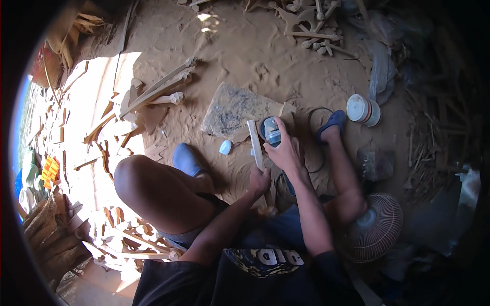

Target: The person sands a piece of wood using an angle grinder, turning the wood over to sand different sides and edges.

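My left hand (261, 181) is closed round the lower end of a pale, flat strip (255, 143), which looks like bone and points away from me. Beside its upper end, my right hand (287, 150) grips a dark, rounded tool with a blue-grey part (272, 133); its exact kind is unclear. The strip and the tool are very close, and I cannot tell whether they touch. Just beyond them, a rough stone slab (229, 109) lies on the ground. A small whitish piece (225, 147) rests left of the strip.
Long knobby bones (158, 89) lie at the left, with more bones (311, 25) at the far side. Lidded tubs (359, 108) stand beyond my right foot's blue clog (334, 121). A dark cord (321, 166) curls nearby. A round fan (375, 227) is by my right knee.
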### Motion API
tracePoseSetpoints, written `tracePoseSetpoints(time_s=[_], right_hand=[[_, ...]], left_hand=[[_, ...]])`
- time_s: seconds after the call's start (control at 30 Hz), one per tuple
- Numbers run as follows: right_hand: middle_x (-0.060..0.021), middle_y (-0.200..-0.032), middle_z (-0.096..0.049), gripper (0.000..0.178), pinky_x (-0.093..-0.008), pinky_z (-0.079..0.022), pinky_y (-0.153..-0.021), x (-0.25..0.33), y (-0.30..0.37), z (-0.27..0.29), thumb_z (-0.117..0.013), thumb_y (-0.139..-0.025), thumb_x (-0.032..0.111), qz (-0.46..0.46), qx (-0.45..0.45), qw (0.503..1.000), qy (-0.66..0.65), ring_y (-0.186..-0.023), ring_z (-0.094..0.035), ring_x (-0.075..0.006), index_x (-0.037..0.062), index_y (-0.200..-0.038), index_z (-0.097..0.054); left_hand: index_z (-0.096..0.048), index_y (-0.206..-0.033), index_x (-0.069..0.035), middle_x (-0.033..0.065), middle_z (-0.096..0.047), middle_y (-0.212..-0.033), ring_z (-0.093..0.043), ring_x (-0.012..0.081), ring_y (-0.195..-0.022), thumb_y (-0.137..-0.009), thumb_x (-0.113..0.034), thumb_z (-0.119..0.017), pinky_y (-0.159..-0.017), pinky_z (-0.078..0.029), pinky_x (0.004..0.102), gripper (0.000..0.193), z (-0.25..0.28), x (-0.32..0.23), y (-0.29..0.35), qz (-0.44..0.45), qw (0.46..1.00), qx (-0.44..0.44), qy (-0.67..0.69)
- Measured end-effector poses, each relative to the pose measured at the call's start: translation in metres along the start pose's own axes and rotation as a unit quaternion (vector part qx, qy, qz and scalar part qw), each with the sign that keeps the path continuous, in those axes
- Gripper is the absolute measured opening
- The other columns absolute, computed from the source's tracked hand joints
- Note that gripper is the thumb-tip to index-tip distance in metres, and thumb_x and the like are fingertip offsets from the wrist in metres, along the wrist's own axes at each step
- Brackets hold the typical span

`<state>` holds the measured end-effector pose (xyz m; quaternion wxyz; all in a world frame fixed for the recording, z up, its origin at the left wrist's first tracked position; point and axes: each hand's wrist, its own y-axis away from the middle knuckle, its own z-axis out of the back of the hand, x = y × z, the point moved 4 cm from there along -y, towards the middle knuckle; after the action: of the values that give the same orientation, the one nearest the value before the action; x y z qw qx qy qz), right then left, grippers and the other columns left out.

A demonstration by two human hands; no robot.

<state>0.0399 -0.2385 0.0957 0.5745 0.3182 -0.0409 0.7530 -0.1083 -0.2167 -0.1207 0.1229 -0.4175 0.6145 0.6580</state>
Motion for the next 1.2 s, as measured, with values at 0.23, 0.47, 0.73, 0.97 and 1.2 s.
tracePoseSetpoints(time_s=[0.23, 0.47, 0.73, 0.97, 1.2], right_hand=[[-0.0293, -0.114, -0.073, 0.087, -0.06, -0.054, -0.092, -0.004, -0.003, -0.007, -0.079, -0.085, 0.025, -0.037, 0.011, 0.998, 0.044, -0.105, -0.068, -0.0527, 0.0285, -0.161, -0.037], [-0.0287, -0.115, -0.073, 0.086, -0.0605, -0.054, -0.091, -0.014, 0.003, -0.007, -0.079, -0.085, 0.025, -0.066, -0.017, 0.996, 0.057, -0.107, -0.068, -0.0518, 0.028, -0.16, -0.038], [-0.0251, -0.134, -0.068, 0.086, -0.0549, -0.054, -0.097, -0.059, 0.007, 0.02, -0.08, -0.084, 0.023, -0.122, -0.082, 0.989, 0.032, -0.12, -0.066, -0.0468, 0.0242, -0.16, -0.038], [-0.0266, -0.132, -0.068, 0.088, -0.0565, -0.054, -0.097, -0.048, 0.017, 0.01, -0.078, -0.083, 0.024, -0.091, -0.037, 0.995, -0.023, -0.117, -0.065, -0.051, 0.0246, -0.161, -0.036], [-0.0271, -0.129, -0.069, 0.088, -0.0568, -0.054, -0.097, -0.071, 0.029, 0.006, -0.077, -0.084, 0.023, -0.106, -0.101, 0.989, 0.001, -0.115, -0.066, -0.0504, 0.0233, -0.161, -0.035]], left_hand=[[-0.052, -0.117, 0.006, 0.0151, -0.066, -0.075, -0.068, 0.0243, -0.06, -0.099, -0.018, -0.063, -0.055, -0.054, 0.0416, 0.033, -0.004, -0.015, 0.008, 0.001, 1.0, 0.017, 0.001], [-0.053, -0.112, 0.005, 0.0131, -0.065, -0.071, -0.067, 0.0224, -0.058, -0.1, -0.018, -0.06, -0.053, -0.054, 0.0407, 0.027, -0.002, -0.024, 0.015, -0.03, 0.999, -0.019, 0.014], [-0.054, -0.107, 0.005, 0.0119, -0.064, -0.071, -0.066, 0.0216, -0.058, -0.1, -0.018, -0.061, -0.054, -0.053, 0.0404, 0.025, -0.005, -0.009, 0.004, -0.022, 0.999, 0.007, 0.023], [-0.055, -0.099, 0.002, 0.0088, -0.062, -0.07, -0.063, 0.0192, -0.058, -0.1, -0.016, -0.06, -0.053, -0.051, 0.0391, 0.019, -0.006, -0.016, 0.008, -0.002, 1.0, -0.004, 0.022], [-0.047, -0.086, -0.006, 0.0025, -0.052, -0.066, -0.055, 0.0153, -0.052, -0.103, -0.016, -0.056, -0.046, -0.045, 0.0342, 0.021, -0.009, -0.028, 0.019, -0.009, 0.999, 0.026, 0.034]])
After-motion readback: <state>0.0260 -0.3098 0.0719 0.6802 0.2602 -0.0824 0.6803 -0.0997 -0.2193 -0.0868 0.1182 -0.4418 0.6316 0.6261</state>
